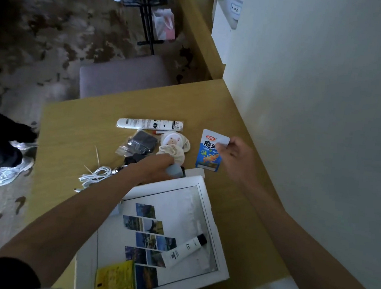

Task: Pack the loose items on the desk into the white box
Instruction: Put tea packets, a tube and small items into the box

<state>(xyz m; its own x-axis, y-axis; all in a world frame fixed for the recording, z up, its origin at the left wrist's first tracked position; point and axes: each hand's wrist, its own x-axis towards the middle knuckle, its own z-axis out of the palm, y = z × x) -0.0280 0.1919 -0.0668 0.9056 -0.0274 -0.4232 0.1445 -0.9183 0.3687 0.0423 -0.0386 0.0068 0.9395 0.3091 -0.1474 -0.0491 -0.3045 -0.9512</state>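
Note:
The white box [219, 259] lies open on the wooden desk [74, 133], near its front edge. Inside it lie a white tube [182, 250], a yellow packet [114, 280] and a sheet of photos [145, 240]. My right hand [232, 157] pinches a blue snack packet [208, 154] just beyond the box's far right corner. My left hand [157, 166] grips a small pale blue-grey object [174, 170] at the box's far edge. Beside it lie a cream plush toy [174, 146], a dark packet in clear wrap [140, 144], a long white package [149, 124] and a coiled white cable [96, 175].
A white wall [316, 110] runs along the desk's right side. A grey stool [121, 74] stands beyond the far edge. Someone's legs and white sneakers [10, 173] are on the patterned carpet to the left. A thin stick [97, 156] lies near the cable.

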